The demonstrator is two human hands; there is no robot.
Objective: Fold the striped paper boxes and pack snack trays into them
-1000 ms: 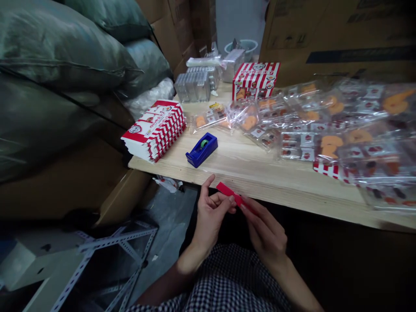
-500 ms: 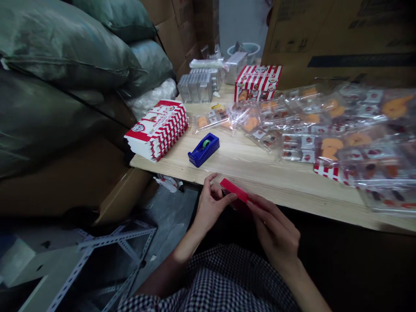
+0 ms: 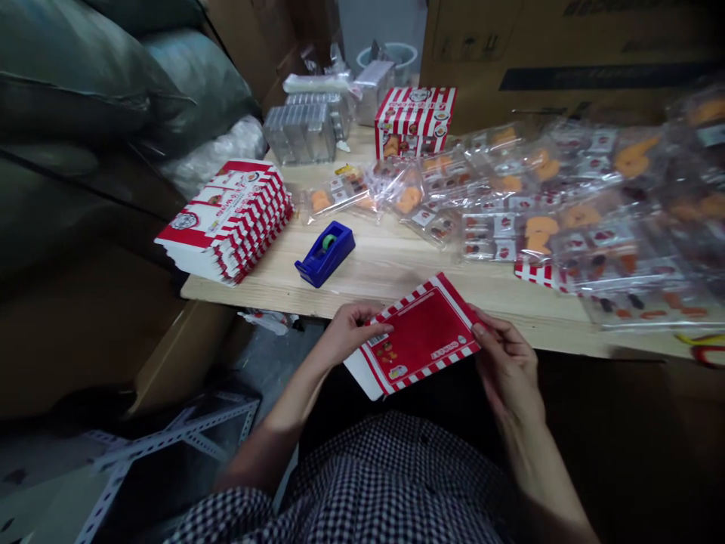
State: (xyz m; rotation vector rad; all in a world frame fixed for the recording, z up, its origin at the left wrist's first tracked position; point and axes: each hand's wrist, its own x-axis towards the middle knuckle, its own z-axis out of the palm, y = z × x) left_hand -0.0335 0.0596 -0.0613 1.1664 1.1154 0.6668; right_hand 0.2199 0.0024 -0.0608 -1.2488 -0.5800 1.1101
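Observation:
A flat red-and-white striped carton (image 3: 422,336) is held between both hands over my lap, just in front of the wooden table's (image 3: 396,268) near edge. Its broad red face points up at me. My left hand (image 3: 350,332) pinches the carton's left edge with thumb on top. My right hand (image 3: 507,363) grips its right edge with the fingers curled round it. A stack of the same flat cartons (image 3: 226,219) lies on the table's left end, and a blue tape dispenser (image 3: 325,253) sits just beyond my left hand.
Many clear bags of orange and red toy food (image 3: 566,204) cover the table's right half. An assembled striped box (image 3: 416,121) and clear plastic trays (image 3: 300,132) stand at the back. Large sacks (image 3: 84,91) and cardboard boxes surround the table; metal shelf angles (image 3: 170,446) lie on the floor at left.
The carton, seen edge-on before, has been turned so its broad red face shows. My hands moved apart to its two edges, and my view shifted right.

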